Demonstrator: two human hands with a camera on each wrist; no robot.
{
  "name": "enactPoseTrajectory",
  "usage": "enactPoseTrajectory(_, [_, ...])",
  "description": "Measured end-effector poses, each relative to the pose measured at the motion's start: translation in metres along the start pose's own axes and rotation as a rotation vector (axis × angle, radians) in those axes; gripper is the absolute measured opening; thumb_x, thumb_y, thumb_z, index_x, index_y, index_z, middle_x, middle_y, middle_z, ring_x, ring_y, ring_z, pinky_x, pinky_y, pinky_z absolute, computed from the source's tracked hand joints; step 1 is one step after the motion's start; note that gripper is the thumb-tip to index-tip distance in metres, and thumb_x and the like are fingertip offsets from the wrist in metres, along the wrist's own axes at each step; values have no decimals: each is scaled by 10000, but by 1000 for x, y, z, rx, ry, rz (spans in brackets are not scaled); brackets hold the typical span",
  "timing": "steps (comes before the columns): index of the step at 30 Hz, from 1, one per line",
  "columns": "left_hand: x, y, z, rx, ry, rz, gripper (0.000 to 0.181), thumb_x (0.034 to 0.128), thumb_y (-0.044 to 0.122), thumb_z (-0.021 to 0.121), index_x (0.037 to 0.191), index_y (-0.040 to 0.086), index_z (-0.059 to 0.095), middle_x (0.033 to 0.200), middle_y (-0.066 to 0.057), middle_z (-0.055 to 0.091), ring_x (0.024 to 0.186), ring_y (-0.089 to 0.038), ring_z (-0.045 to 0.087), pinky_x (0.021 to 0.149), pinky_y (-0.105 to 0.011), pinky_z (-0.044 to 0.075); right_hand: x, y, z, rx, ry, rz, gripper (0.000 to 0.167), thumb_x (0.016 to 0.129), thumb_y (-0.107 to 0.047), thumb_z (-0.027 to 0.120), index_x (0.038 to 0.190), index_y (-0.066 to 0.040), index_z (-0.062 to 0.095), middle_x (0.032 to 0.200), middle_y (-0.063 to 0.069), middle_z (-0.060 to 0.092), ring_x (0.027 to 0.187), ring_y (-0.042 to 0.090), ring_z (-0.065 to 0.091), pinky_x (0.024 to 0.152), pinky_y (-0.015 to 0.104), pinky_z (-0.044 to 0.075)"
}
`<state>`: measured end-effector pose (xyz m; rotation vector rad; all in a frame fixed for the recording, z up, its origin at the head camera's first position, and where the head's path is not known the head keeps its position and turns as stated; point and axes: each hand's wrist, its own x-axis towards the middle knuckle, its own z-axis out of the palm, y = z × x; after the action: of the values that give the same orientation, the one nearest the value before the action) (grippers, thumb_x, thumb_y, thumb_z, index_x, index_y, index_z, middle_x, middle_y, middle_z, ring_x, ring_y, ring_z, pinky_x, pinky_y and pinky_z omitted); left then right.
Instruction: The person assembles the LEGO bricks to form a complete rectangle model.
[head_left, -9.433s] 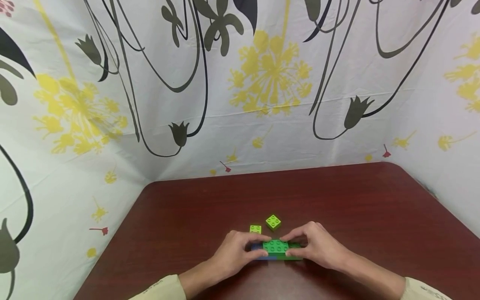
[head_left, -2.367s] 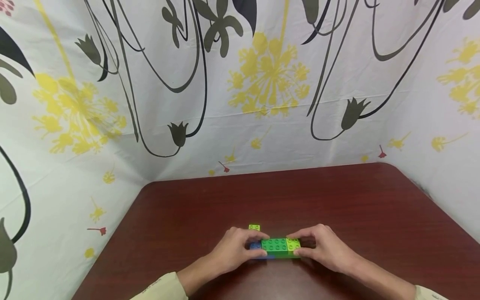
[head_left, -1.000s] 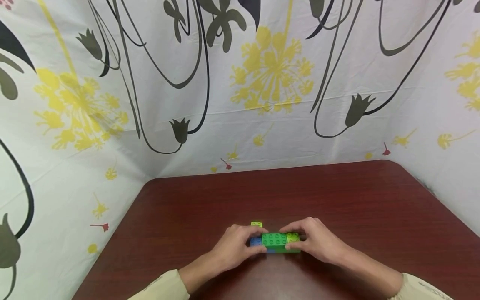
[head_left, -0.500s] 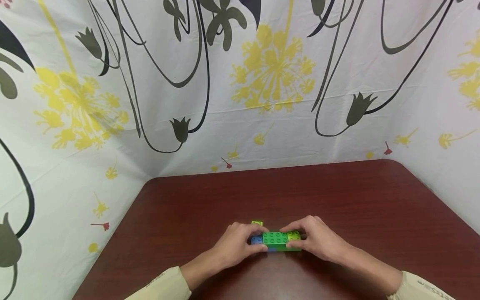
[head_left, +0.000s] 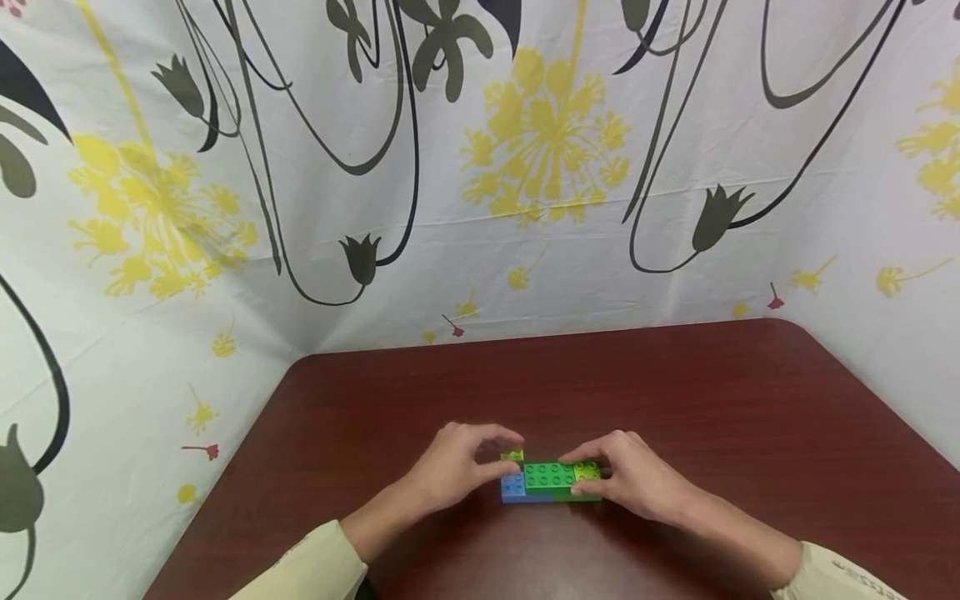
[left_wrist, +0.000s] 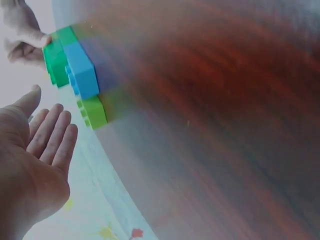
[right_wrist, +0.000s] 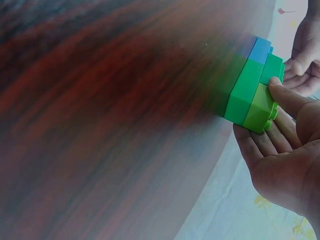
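A low stack of toy building bricks lies on the table: a blue brick [head_left: 513, 486] and a green brick [right_wrist: 243, 92] form the base. On top sit a green brick [head_left: 549, 476] and, at the right end, a lime brick [right_wrist: 259, 107]. My right hand [head_left: 633, 482] grips the stack's right end, thumb on the near side and fingers on the far side. A loose lime brick [left_wrist: 93, 112] rests just behind the blue brick. My left hand [head_left: 448, 465] hovers by it, fingers extended and apart from the bricks in the left wrist view.
The dark red-brown table [head_left: 420, 392] stretches away behind and to both sides of the bricks. A white cloth [head_left: 480, 183] with flower prints hangs behind the table and along its sides.
Earlier a second loose lime brick lay behind the stack; it now sits on the stack's right end. My left hand has let go of the stack and moved back toward the remaining loose lime brick.
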<state>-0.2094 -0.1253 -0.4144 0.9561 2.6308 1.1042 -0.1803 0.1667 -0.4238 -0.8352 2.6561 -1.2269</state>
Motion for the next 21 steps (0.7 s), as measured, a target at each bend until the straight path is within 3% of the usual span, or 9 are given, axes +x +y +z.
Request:
enactPoseTrajectory(8, [5, -11, -8, -41, 78, -59, 356, 971, 179, 813, 1320, 148, 745, 1232, 82, 757, 1093, -94, 721, 996, -357, 577, 1, 0, 0, -7, 5, 12, 304, 904, -194, 875, 1191, -114, 813, 1098, -6, 793, 883, 33, 676, 709, 248, 567])
enactPoseTrajectory(15, [8, -28, -2, -68, 61, -111, 489, 974, 210, 811, 1437, 141, 669, 1384, 26, 698, 1243, -192, 681, 1046, -428, 552, 0, 1, 1, -13, 7, 24, 304, 900, -196, 878, 1189, -123, 815, 1104, -9, 792, 903, 37, 676, 718, 248, 567])
enactPoseTrajectory(21, [10, -38, 5, -145, 19, -122, 556, 977, 226, 806, 1492, 123, 622, 1460, -6, 650, 1324, -214, 632, 1085, -426, 520, 0, 1, 1, -14, 10, 27, 301, 900, -188, 878, 1186, -118, 815, 1106, 0, 791, 907, 40, 677, 719, 250, 569])
